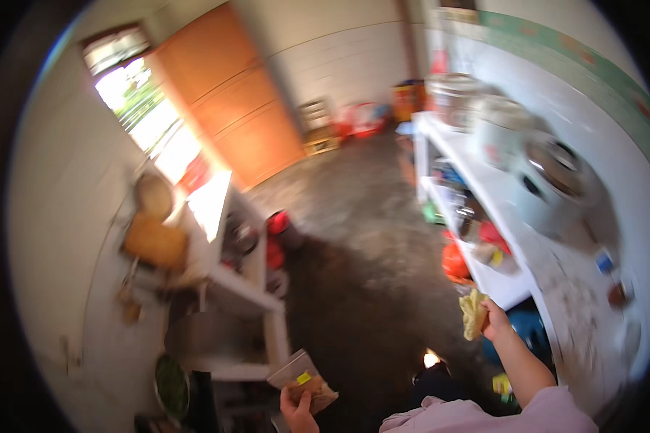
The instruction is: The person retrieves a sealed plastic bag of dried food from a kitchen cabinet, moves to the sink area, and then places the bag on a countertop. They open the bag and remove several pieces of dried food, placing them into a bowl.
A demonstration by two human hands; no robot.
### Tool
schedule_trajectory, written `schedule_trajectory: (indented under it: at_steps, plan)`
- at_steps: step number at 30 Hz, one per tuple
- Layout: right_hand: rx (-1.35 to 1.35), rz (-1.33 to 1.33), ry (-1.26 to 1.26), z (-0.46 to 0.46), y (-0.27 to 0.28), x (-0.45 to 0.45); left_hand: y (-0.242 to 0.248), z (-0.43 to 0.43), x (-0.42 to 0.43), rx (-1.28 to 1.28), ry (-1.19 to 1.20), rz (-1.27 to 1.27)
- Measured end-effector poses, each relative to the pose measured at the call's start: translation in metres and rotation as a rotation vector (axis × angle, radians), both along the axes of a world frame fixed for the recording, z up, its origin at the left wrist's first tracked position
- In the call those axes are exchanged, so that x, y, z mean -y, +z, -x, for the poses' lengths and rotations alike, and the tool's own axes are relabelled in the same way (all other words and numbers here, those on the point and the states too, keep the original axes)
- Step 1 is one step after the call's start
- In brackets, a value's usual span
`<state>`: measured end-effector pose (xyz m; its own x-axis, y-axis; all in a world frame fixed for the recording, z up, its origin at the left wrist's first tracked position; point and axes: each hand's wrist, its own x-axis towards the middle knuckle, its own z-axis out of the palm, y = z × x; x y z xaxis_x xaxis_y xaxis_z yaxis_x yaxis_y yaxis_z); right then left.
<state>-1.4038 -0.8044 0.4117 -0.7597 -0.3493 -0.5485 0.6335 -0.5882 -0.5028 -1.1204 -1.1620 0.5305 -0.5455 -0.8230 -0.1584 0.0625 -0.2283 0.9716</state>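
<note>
At the bottom of the view, my left hand [299, 409] grips a clear plastic bag [312, 383] with something brownish inside and a yellow label on it. My right hand [495, 319] is stretched out to the right, closed around a crumpled pale yellow cloth [472, 314]. That hand is beside the white shelf unit [502, 281], close to its front edge. The fingers behind the cloth are partly hidden. The picture is blurred by motion, so the bag's contents cannot be made out.
Cookers and pots, including a rice cooker [552, 181], stand on the right counter. An orange door [233, 97] stands by a bright doorway at the back left. Cutting boards [156, 241] lean over the left counter. A bowl of greens [171, 387] is low left; an orange bag [455, 262] hangs right.
</note>
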Motion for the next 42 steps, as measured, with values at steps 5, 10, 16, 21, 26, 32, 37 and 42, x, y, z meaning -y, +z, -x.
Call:
schedule_trajectory:
  at_steps: [5,10,16,21,26,32,37,42]
  plan:
    - [-0.130,-0.233,0.357,0.086,0.000,0.170,0.010,0.001,0.058,0.083,0.184,0.130]
    - [-0.137,-0.075,0.579,0.115,-0.013,0.336,-0.017,0.023,0.141,0.040,0.400,0.086]
    - [-0.030,-0.227,0.668,0.107,-0.008,0.509,-0.014,0.054,0.289,-0.013,0.440,0.077]
    - [-0.266,-0.194,0.806,0.142,0.020,0.643,-0.012,0.076,0.376,-0.110,0.488,0.052]
    - [-0.435,-0.322,0.938,0.174,0.042,0.780,-0.041,0.094,0.419,-0.082,0.476,-0.031]
    - [-0.809,-0.193,1.065,0.217,0.022,0.988,-0.061,0.110,0.482,0.028,0.643,-0.095]
    - [-1.757,-1.263,0.909,0.211,0.012,1.131,-0.055,0.131,0.518,0.030,0.886,-0.170]
    - [-1.922,-0.409,1.229,0.092,-0.012,1.175,-0.038,0.135,0.518,-0.049,1.125,-0.241]
